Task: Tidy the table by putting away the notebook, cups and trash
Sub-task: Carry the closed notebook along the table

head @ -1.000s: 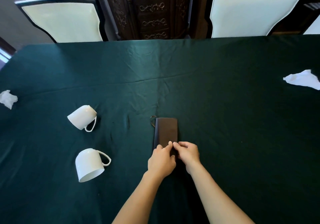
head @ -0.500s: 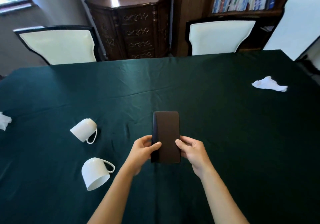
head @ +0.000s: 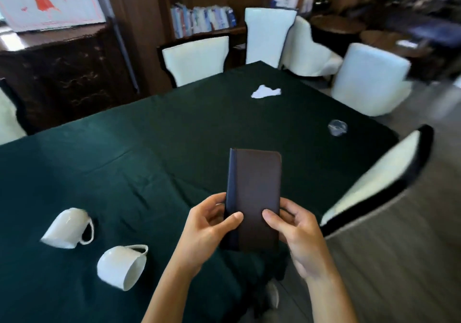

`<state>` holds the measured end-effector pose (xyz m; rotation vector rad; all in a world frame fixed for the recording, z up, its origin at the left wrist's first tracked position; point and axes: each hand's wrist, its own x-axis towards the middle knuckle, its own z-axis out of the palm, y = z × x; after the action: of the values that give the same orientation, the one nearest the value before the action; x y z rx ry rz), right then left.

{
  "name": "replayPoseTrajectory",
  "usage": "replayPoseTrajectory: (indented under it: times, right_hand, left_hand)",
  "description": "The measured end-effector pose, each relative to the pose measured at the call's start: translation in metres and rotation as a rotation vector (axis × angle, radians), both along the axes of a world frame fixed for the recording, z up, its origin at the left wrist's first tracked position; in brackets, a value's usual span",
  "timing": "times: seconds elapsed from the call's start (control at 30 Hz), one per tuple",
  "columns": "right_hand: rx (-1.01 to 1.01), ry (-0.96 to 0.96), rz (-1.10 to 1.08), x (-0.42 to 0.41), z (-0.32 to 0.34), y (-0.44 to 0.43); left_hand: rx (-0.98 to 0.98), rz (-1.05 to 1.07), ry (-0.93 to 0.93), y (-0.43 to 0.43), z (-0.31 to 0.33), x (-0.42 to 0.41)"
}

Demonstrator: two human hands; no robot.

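Head view: your left hand point(head: 209, 225) and right hand point(head: 296, 233) grip the closed brown leather-covered notebook point(head: 254, 195) above the table. Outstanding: two tipped white ceramic cups point(head: 67, 228) point(head: 122, 265), crumpled white tissue point(head: 265, 91).

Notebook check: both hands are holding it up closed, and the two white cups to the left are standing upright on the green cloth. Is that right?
Not quite. The head view shows both white cups tipped over on their sides on the green cloth, not upright. The rest holds: the left hand and right hand hold the closed notebook up.
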<state>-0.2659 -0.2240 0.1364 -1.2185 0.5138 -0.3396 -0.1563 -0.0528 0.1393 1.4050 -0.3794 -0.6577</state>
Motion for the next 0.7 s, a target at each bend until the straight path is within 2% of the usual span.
replayPoseTrajectory:
  times: [0.1, 0.27, 0.37, 0.47, 0.53, 0.7]
  right_hand:
    - [0.017, -0.055, -0.129, -0.055, 0.013, 0.007]
    - [-0.011, -0.087, -0.277, -0.144, 0.035, 0.003]
    - [-0.050, -0.112, -0.305, -0.191, 0.050, -0.002]
    - [-0.067, -0.142, -0.341, -0.232, 0.062, -0.013]
    - [-0.071, -0.162, -0.389, -0.264, 0.069, -0.025]
    - [-0.085, -0.197, -0.508, -0.346, 0.078, -0.062]
  left_hand:
    - [0.000, -0.141, -0.083, -0.007, 0.017, -0.026]
    - [-0.043, -0.023, -0.325, -0.051, 0.065, -0.055]
    - [-0.137, -0.196, -0.371, -0.092, 0.101, -0.079]
    - [-0.155, -0.394, -0.352, -0.133, 0.123, -0.116]
    - [-0.172, -0.454, -0.316, -0.159, 0.126, -0.150]
    - [-0.302, -0.517, -0.067, -0.206, 0.115, -0.247]
